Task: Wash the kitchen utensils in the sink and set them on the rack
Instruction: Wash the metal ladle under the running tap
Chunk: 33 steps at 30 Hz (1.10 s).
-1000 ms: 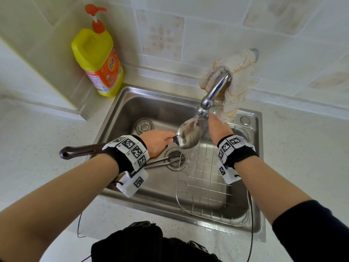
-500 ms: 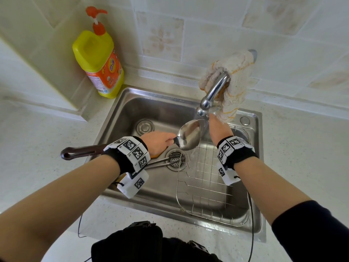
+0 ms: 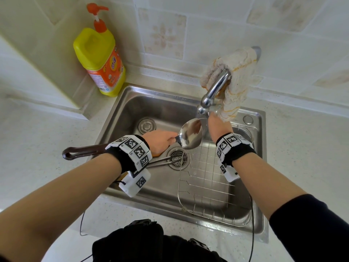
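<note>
Steel sink (image 3: 117, 118) sunk into a pale speckled counter, tiled wall behind. Left hand (image 3: 158, 141) curled tight round the neck of the big ladle (image 3: 190, 134), right at the joint with the bowl. Bowl just to the right of that grip, tipped up on its edge under the mouth of the tap (image 3: 215, 89). Long brown handle (image 3: 83, 151) sticking out the other way, to the left, past the wrist and over the sink edge. So one long line, left to right, with the grip close to the bowl end.

Right hand (image 3: 217, 127) on the far side of the bowl, up close to the tap and the hanging cloth (image 3: 236, 76). Fingers hidden behind the bowl; cannot tell about gripping, rubbing or lying loose.

Looks like the rinsing step, with the washing not yet done.

Wire rack (image 3: 207, 178) lower down and to the right of the grip, sitting inside the sink, right under the bowl. Next move, most likely: bowl end down and right onto the wires, long handle after it. Left hand already holding, so the nearer one for that job.

Thin metal sticks (image 3: 162, 161), maybe tongs or chopsticks, right below the grip, tips on the drain (image 3: 177, 157). Probably next for washing.

Careful with that long handle: a lot of it far from the grip, so maybe easy to tip off the rack.
</note>
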Available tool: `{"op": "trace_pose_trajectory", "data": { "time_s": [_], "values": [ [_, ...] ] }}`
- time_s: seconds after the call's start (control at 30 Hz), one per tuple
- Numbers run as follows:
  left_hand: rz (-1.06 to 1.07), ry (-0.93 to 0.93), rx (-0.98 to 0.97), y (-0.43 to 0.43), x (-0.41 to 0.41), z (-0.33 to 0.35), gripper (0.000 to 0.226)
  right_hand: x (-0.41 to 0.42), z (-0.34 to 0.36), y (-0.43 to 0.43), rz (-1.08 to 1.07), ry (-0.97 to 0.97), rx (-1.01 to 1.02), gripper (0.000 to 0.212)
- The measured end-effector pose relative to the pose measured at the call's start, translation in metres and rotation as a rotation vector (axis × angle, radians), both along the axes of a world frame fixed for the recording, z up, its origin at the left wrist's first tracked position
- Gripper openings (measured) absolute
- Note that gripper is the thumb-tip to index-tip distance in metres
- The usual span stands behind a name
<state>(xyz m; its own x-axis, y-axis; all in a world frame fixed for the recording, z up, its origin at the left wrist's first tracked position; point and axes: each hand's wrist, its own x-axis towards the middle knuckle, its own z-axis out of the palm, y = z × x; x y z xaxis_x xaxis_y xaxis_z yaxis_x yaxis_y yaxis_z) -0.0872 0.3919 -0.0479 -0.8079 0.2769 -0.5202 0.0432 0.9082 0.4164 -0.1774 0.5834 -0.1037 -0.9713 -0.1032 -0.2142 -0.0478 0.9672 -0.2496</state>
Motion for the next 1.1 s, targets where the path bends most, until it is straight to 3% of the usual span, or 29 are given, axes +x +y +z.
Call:
{"op": "trace_pose_trajectory", "data": {
  "time_s": [0.3, 1.1],
  "values": [
    [-0.005, -0.015, -0.022, 0.003, 0.0, 0.0, 0.021, 0.005, 0.007, 0.0, 0.174, 0.022, 0.181, 0.024],
    [-0.036, -0.007, -0.023, 0.001, 0.001, -0.003, 0.016, 0.012, 0.013, 0.0, 0.15, 0.038, 0.183, 0.025]
  ]
}}
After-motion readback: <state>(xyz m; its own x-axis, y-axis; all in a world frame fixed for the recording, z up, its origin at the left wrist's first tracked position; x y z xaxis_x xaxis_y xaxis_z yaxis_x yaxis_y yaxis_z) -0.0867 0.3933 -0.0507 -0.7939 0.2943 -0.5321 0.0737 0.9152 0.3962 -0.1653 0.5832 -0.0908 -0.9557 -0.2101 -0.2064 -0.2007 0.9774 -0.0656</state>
